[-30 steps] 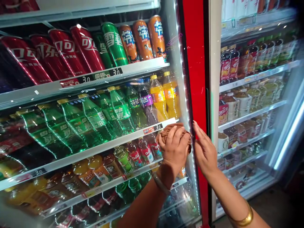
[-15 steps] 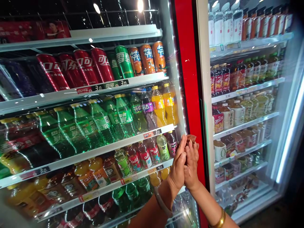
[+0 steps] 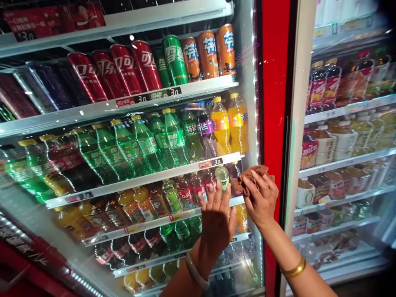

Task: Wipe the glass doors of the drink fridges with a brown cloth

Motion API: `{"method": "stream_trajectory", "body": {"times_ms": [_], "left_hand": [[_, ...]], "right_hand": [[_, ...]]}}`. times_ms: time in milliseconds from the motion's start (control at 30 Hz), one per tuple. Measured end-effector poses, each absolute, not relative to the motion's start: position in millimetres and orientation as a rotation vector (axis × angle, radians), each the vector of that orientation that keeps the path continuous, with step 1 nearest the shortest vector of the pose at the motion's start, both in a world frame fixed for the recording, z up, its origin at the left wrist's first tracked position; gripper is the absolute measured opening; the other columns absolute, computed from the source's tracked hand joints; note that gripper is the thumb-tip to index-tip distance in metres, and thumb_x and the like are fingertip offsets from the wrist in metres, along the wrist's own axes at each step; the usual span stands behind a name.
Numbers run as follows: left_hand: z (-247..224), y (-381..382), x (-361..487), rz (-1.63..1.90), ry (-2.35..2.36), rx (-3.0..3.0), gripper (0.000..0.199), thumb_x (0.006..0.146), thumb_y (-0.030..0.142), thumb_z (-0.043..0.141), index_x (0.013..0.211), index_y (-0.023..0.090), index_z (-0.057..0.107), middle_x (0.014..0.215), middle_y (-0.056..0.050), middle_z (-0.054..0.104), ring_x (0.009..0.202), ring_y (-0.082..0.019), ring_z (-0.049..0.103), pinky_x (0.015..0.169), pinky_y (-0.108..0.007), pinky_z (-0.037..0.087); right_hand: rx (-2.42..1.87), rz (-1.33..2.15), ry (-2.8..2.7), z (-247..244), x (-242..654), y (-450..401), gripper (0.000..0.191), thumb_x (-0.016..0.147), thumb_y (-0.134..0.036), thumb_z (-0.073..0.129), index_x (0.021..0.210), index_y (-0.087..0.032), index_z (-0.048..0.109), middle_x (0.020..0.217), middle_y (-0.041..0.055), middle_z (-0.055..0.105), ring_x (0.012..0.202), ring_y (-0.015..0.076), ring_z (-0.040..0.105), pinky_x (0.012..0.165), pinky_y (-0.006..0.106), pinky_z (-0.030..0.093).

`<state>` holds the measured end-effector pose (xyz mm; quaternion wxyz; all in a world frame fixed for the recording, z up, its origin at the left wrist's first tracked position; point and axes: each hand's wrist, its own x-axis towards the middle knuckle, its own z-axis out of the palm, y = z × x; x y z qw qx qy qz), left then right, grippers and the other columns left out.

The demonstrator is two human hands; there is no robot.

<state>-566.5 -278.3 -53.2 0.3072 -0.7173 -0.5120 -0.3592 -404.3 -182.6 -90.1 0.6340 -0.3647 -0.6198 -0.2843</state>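
Observation:
My right hand [image 3: 261, 198], with a gold bangle on its wrist, is closed on a crumpled brown cloth [image 3: 244, 177]. The cloth is bunched under the fingers in front of the cooler's glass, close to the red door frame [image 3: 274, 82]. My left hand [image 3: 218, 220], wearing a pale bangle, is raised beside it with fingers spread and nothing in it. It faces the glass; whether it touches cannot be made out. Behind it, small juice bottles [image 3: 185, 194] and a shelf edge are partly covered.
Beyond the glass, shelves hold red cola cans [image 3: 148, 64], orange soda cans [image 3: 208, 53], green soda bottles [image 3: 175, 134] and yellow soda bottles [image 3: 220, 123]. At right stands a second cooler with bottled drinks [image 3: 332, 80]. Light reflections streak the glass.
My hands were together around the cloth; now they are apart. The left has moved left and opened, while the right keeps the cloth. The view has shifted left and down.

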Motion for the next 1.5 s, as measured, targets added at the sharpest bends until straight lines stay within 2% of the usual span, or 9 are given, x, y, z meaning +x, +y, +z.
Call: {"method": "stream_trajectory", "body": {"times_ms": [133,367,600,767,867,1033,1100,1300,1500], "left_hand": [[-64,-273,-570,-0.823,-1.398,-1.833,0.076,0.095,0.031,0.065,0.163,0.020,0.035,0.165,-0.019,0.042,0.148,-0.038,0.048,0.124,-0.066,0.030],[-66,-258,-568,-0.837,-1.501,-1.774,0.073,0.094,0.034,0.066,0.161,0.020,0.039,0.164,-0.019,0.045,0.143,-0.040,0.053,0.120,-0.068,0.033],[-95,-254,-579,-0.780,-1.453,-1.779,0.081,0.093,0.038,0.067,0.165,0.023,0.031,0.166,-0.014,0.042,0.152,-0.036,0.042,0.130,-0.058,0.017],[-96,-256,-582,-0.772,-1.410,-1.772,0.074,0.099,0.034,0.058,0.165,0.020,0.030,0.164,-0.012,0.046,0.155,-0.029,0.039,0.132,-0.050,0.015],[-88,-264,-587,-0.870,-1.386,-1.775,0.070,0.101,0.025,0.051,0.165,0.012,0.027,0.164,-0.014,0.046,0.157,-0.028,0.035,0.133,-0.050,0.014],[-83,-266,-602,-0.947,-1.436,-1.608,0.072,0.100,0.026,0.057,0.166,0.016,0.028,0.168,-0.016,0.039,0.159,-0.032,0.032,0.133,-0.054,0.006],[-86,-260,-606,-0.922,-1.450,-1.589,0.073,0.099,0.031,0.062,0.165,0.021,0.032,0.166,-0.014,0.044,0.157,-0.031,0.036,0.133,-0.052,0.003],[-94,-249,-606,-0.895,-1.491,-1.551,0.069,0.100,0.033,0.062,0.163,0.028,0.036,0.159,-0.011,0.054,0.152,-0.032,0.042,0.129,-0.054,0.018],[-97,-247,-609,-0.873,-1.411,-1.491,0.067,0.100,0.028,0.060,0.163,0.026,0.037,0.162,-0.009,0.050,0.163,-0.026,0.018,0.131,-0.051,0.014]], "right_hand": [[-0.838,-0.688,-1.426,-131,-410,-190,0.056,0.092,-0.020,0.067,0.145,-0.036,0.057,0.149,0.0058,0.060,0.149,0.0299,0.041,0.121,0.053,0.038],[-0.851,-0.622,-1.363,-53,-412,-178,0.054,0.094,-0.027,0.068,0.147,-0.035,0.057,0.152,0.0077,0.058,0.148,0.0349,0.043,0.119,0.061,0.038],[-0.746,-0.712,-1.645,-143,-417,-202,0.056,0.092,-0.014,0.068,0.139,-0.042,0.062,0.145,-0.0004,0.065,0.156,0.0242,0.034,0.126,0.047,0.037],[-0.788,-0.627,-1.420,-90,-404,-180,0.062,0.091,-0.019,0.069,0.148,-0.038,0.056,0.153,0.0038,0.058,0.150,0.0339,0.043,0.121,0.061,0.039],[-0.800,-0.604,-1.339,-73,-418,-179,0.063,0.092,-0.019,0.068,0.151,-0.035,0.054,0.153,0.0054,0.058,0.148,0.0348,0.044,0.121,0.061,0.039],[-0.672,-0.672,-1.681,-139,-420,-199,0.068,0.092,-0.016,0.069,0.151,-0.044,0.052,0.150,-0.0030,0.061,0.155,0.0251,0.037,0.127,0.051,0.036],[-0.656,-0.652,-1.753,-149,-408,-199,0.069,0.091,-0.015,0.070,0.149,-0.047,0.052,0.151,-0.0045,0.061,0.155,0.0257,0.037,0.129,0.055,0.033],[-0.749,-0.527,-1.365,-82,-420,-184,0.064,0.088,-0.017,0.073,0.148,-0.037,0.059,0.154,0.0040,0.058,0.148,0.0365,0.044,0.124,0.064,0.035],[-0.541,-0.576,-1.771,-126,-438,-205,0.062,0.094,-0.019,0.069,0.151,-0.038,0.054,0.136,0.0026,0.071,0.146,0.0274,0.044,0.124,0.057,0.037]]}}
